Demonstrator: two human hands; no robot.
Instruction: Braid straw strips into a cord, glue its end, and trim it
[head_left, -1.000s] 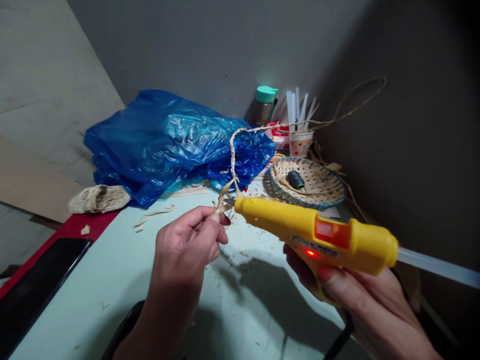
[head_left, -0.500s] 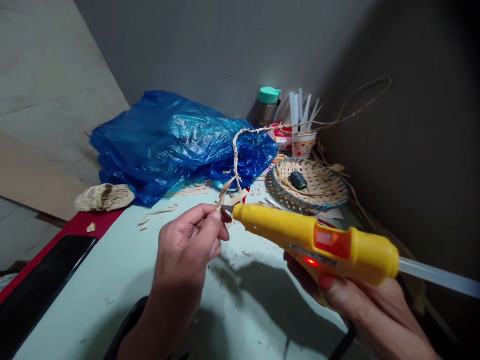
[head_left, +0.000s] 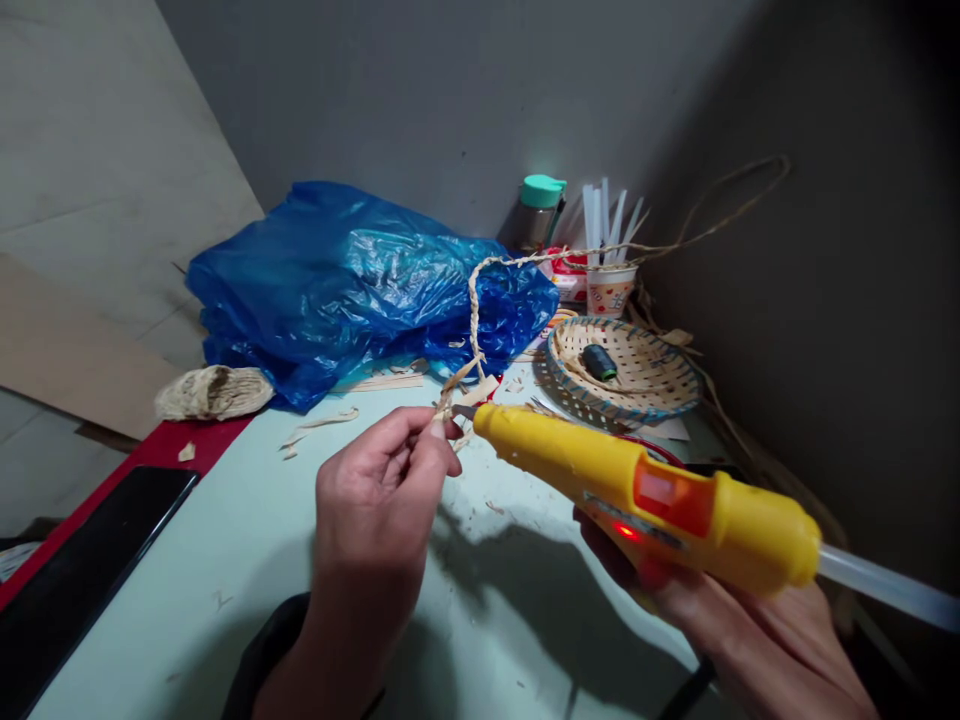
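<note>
My left hand (head_left: 379, 495) pinches the near end of a braided straw-coloured cord (head_left: 474, 310) between thumb and fingers. From there the cord rises, bends to the right and ends in a thin loop at the far right. My right hand (head_left: 739, 625) is wrapped round the handle of a yellow glue gun (head_left: 615, 470), whose red light glows. The gun's metal nozzle points left, right at the pinched cord end; whether it touches I cannot tell. A clear glue stick (head_left: 885, 585) sticks out of the gun's back.
Behind my hands lie a crumpled blue plastic bag (head_left: 352, 280), a woven basket (head_left: 660, 385) holding a dark thread spool (head_left: 599, 362), and a paper cup (head_left: 609, 292) of glue sticks. A bottle (head_left: 538, 210) stands by the wall. A black phone (head_left: 97, 560) lies left. Fibre scraps litter the table.
The glue gun has shifted slightly right and its back end sits a little lower. My left hand keeps its pinch on the cord.
</note>
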